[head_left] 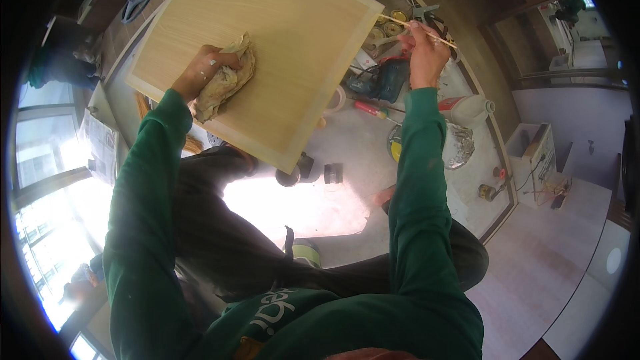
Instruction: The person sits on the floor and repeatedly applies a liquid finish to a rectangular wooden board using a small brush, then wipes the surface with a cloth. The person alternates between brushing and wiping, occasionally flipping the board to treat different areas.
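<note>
A pale wooden panel (287, 33) with a lighter border is tilted in front of me. My left hand (205, 70), marked with whitish spots, is closed around a crumpled, stained beige rag (230, 87) against the panel's face. Off the panel's right edge, my right hand (427, 57) pinches a thin wooden stick (400, 22). Its far tip is at the panel's upper right corner; whether it touches or carries a brush head is too small to tell.
Cans and tools (393, 23) crowd the floor beyond the panel's right edge. A red-handled brush (367, 108), a white jug (470, 110) and crumpled foil (460, 147) lie near my right forearm. A small dark block (333, 173) sits between my legs.
</note>
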A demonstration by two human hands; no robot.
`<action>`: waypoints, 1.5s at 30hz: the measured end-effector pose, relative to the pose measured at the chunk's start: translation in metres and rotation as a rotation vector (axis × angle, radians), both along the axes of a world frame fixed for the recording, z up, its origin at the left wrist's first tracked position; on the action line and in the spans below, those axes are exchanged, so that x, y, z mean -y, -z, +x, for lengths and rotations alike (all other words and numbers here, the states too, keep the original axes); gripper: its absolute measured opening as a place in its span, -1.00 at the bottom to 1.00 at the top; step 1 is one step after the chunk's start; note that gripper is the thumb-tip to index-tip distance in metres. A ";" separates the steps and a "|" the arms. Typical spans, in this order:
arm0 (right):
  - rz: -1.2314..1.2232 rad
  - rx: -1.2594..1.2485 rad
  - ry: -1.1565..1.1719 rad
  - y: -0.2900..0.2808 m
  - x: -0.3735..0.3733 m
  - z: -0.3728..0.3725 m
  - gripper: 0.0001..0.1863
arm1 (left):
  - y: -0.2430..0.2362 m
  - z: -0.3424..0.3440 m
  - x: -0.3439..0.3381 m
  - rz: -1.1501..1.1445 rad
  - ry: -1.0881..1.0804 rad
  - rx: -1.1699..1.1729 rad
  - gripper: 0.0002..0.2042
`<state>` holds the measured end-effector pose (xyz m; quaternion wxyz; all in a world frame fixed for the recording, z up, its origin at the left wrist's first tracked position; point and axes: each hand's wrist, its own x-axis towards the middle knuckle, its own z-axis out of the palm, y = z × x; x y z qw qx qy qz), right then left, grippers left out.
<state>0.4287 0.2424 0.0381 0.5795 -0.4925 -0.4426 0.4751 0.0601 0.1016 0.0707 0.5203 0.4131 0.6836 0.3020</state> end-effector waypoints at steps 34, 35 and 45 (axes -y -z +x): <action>0.084 0.077 0.066 0.004 -0.008 -0.008 -0.80 | 0.000 -0.001 -0.001 -0.008 0.007 -0.024 -0.67; 0.071 0.093 0.051 0.004 -0.008 -0.009 -0.80 | 0.002 -0.002 -0.001 0.004 0.008 -0.033 -0.67; 0.099 0.161 0.070 0.003 -0.006 -0.013 -0.77 | 0.004 -0.002 0.002 0.096 0.021 -0.087 -0.75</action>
